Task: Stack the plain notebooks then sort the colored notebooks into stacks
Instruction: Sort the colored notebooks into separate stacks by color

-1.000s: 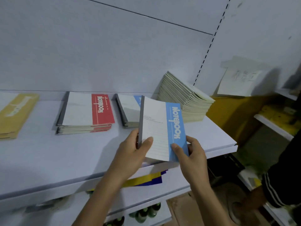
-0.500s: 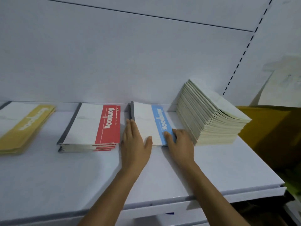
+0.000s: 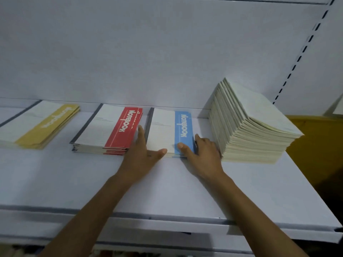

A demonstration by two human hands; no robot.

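The blue notebook stack [image 3: 167, 130] sits on the shelf [image 3: 55, 173] between the red stack [image 3: 111, 130] and the tall plain pile [image 3: 250, 127]. The left hand [image 3: 143, 154], fingers straight, lies along its left edge. The right hand [image 3: 202, 154], loosely spread, presses its right edge with the thumb on the cover. Neither grips; they are likely squaring the stack.

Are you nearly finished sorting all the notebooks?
Nearly, it seems. The plain stack stands at the right; the yellow stack and red stack lie sorted. The left hand and right hand press against the blue stack, squaring it. No loose notebooks show on the shelf, so little looks left.
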